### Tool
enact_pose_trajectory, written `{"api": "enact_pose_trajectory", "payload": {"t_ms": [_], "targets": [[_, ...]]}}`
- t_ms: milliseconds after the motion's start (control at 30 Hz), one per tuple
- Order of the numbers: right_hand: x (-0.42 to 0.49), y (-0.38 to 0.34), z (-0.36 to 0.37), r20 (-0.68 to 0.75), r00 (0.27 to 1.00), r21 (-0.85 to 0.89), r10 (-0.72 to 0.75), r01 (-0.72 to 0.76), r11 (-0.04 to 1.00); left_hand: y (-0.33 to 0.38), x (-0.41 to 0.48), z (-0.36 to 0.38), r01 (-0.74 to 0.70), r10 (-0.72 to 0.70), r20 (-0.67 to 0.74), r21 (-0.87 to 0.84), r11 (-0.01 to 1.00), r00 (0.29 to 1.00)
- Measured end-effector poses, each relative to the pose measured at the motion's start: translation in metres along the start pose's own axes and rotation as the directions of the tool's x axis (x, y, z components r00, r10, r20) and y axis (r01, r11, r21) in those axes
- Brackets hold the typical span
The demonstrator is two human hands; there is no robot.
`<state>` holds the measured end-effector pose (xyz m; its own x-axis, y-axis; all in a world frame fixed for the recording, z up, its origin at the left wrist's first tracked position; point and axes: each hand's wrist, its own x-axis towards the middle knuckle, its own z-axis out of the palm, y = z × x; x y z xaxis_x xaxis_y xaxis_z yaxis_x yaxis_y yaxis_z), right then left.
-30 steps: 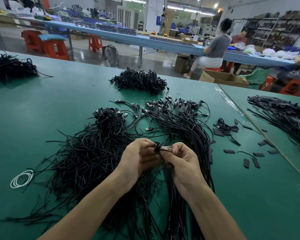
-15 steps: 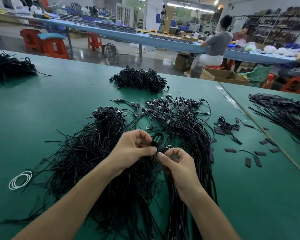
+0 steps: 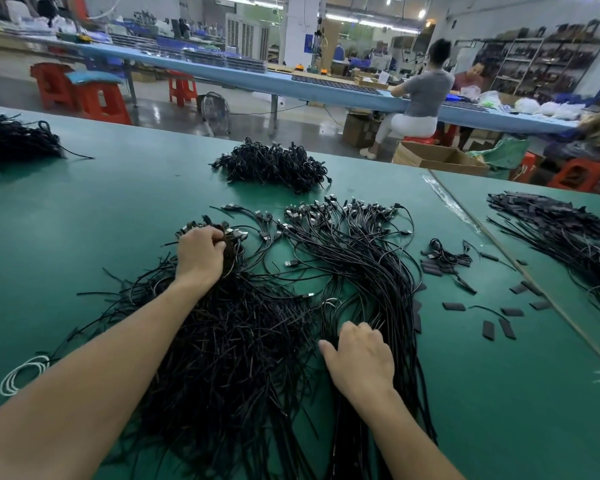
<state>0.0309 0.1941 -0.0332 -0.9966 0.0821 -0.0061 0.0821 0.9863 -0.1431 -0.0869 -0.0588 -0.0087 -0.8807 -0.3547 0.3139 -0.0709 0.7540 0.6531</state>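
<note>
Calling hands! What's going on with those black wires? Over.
Left hand grips a cable bundle atop the tangled heap. Right hand dug into loose cables, grip unclear. Heap's strands sprawl between them.

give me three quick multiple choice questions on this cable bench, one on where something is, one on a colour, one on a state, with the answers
1. Where does the right hand rest?
A. on a keyboard
B. on the long bundle of black cables
C. on a toolbox

2. What colour is the coiled cord near the table's left edge?
A. white
B. red
C. yellow

3. How is the left hand?
A. flat and open in the air
B. holding scissors
C. fingers curled on the connector ends of the left cable heap

Answers:
1 B: its fingers lie down among the bundle's strands.
2 A: the loop shows white against the green table.
3 C: its fingers bend over the connectors at the heap's far end.
</note>
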Motion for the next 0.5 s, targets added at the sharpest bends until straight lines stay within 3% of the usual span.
{"api": "enact_pose_trajectory", "payload": {"t_ms": [133, 233, 333, 500], "targets": [[0.010, -0.007, -0.004, 0.026, 0.997, -0.022, 0.070, -0.069, 0.997, -0.005, -0.014, 0.010, -0.112, 0.074, 0.137, 0.292, 0.950, 0.988], [0.017, -0.010, -0.008, 0.053, 0.995, 0.009, 0.090, -0.090, 0.996, -0.004, -0.019, 0.008, -0.119, 0.059, 0.162, 0.392, 0.912, 0.985], [0.022, -0.011, -0.011, 0.074, 0.991, 0.058, 0.116, -0.120, 0.991, -0.003, -0.016, 0.008, -0.123, 0.082, 0.127, 0.369, 0.921, 0.989], [0.028, -0.012, -0.014, 0.099, 0.989, 0.049, 0.108, -0.114, 0.992, -0.001, -0.008, 0.011, -0.047, 0.049, -0.014, 0.124, 0.991, 0.999]]}}
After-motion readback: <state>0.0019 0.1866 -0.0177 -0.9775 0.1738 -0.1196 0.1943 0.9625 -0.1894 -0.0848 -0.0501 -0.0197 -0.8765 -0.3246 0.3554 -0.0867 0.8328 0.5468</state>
